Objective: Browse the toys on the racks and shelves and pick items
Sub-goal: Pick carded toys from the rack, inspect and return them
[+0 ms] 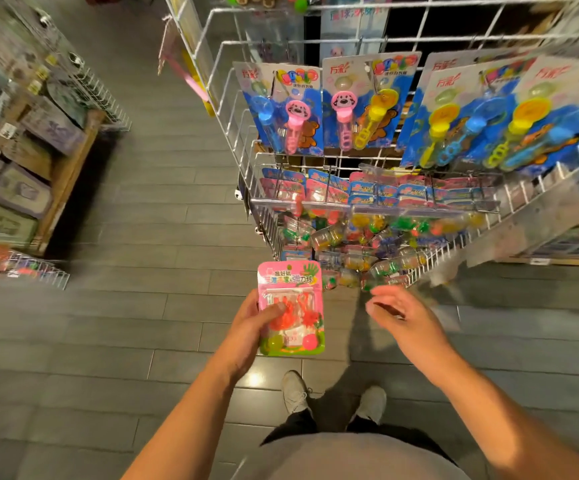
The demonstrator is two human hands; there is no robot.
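Pink toy pack point(290, 308) clamped in left hand point(246, 336) fingers | right hand point(404, 317) blurred, fingers apart, empty | wire rack point(454, 244) toys smeared

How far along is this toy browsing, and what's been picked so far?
Done: one item is picked; the left hand holds a pink carded blister pack of orange sticky-hand toys. In hand: the right hand, open and blurred, is near the white wire rack basket of small clear-packaged toys. Left: the blue carded bubble wands hanging above and the wooden shelf of boxes look untouched.
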